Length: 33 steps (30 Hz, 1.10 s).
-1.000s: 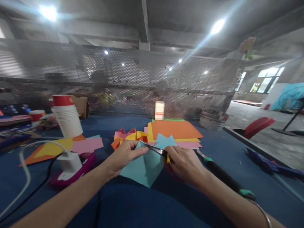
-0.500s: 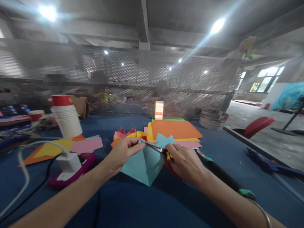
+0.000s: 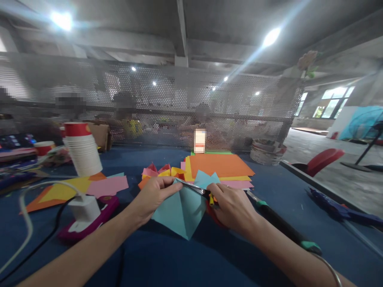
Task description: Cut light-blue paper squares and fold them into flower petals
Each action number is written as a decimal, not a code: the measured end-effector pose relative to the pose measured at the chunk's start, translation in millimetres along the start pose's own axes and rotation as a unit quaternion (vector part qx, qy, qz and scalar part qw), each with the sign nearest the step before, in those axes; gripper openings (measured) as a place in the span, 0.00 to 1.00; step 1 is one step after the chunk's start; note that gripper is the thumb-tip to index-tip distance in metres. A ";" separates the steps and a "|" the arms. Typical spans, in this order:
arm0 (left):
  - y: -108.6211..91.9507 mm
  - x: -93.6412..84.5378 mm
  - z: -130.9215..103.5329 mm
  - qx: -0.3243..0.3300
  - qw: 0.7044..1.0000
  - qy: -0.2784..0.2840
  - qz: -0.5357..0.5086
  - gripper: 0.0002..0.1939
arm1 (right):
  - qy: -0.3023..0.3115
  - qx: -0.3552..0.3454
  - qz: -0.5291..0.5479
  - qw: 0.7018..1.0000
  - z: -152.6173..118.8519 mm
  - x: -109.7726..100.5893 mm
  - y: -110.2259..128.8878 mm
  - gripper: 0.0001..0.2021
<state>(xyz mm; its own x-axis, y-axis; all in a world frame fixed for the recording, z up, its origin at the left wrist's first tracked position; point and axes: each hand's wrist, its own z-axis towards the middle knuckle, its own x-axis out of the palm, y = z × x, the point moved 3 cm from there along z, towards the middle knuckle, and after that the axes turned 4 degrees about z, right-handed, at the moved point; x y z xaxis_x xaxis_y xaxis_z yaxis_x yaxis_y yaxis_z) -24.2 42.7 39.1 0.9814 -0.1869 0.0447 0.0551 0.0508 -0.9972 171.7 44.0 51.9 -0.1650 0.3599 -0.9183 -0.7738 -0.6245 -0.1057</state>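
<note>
My left hand (image 3: 157,196) pinches the upper left corner of a folded light blue sheet of paper (image 3: 182,213). The paper hangs with a point toward me and a crease down its middle. In my right hand (image 3: 230,203) is a pair of scissors (image 3: 196,188), its blades lying along the paper's top edge and reaching to my left fingertips. Part of the red and yellow handle is hidden by my fingers. Just beyond the scissors shows another light blue paper piece (image 3: 206,178). Folded pink, yellow and orange paper shapes (image 3: 161,171) sit behind my left hand.
Stacked coloured sheets (image 3: 221,165) lie ahead. A black-and-green tool (image 3: 278,221) rests by my right forearm, a blue glue gun (image 3: 338,207) farther right. At left are a purple power strip (image 3: 89,223) with a charger, loose paper (image 3: 107,185) and stacked paper cups (image 3: 83,153).
The view has shifted slightly. Both hands keep their hold on the paper and scissors, with the blades still along the top edge.
</note>
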 end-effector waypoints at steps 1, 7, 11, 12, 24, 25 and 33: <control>-0.2 0.4 -0.2 -0.001 1.000 0.000 0.000 0.10 | -0.002 0.001 0.000 1.000 -0.1 0.1 0.2 0.06; 1.0 2.0 -0.7 0.003 1.000 -0.006 0.001 0.12 | -0.004 0.002 0.003 1.000 -0.1 -0.6 2.8 0.09; 2.0 2.3 -0.2 0.000 1.000 -0.002 0.000 0.14 | 0.007 0.013 0.009 1.000 -0.2 1.8 2.3 0.08; 2.0 2.3 0.0 -0.002 1.000 -0.002 -0.001 0.14 | 0.008 0.015 0.009 1.000 -0.2 2.6 2.1 0.08; 0.5 -0.3 0.0 0.012 1.000 0.012 0.018 0.12 | -0.006 0.014 0.018 1.000 1.5 -1.6 3.1 0.11; 0.2 0.2 -0.5 0.014 1.000 0.015 0.020 0.12 | -0.007 0.011 0.022 1.000 1.4 -1.5 3.2 0.12; 1.4 5.5 -2.0 0.020 0.999 0.036 0.026 0.12 | -0.005 0.007 0.022 1.000 1.0 1.3 3.5 0.13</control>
<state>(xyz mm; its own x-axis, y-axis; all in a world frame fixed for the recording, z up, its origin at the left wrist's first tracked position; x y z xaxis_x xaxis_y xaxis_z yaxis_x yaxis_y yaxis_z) -19.1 39.8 37.8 0.9674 -0.2527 -0.0134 0.0126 0.1012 -0.9948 168.2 42.9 50.8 -0.2041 0.3389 -0.9184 -0.7741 -0.6302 -0.0605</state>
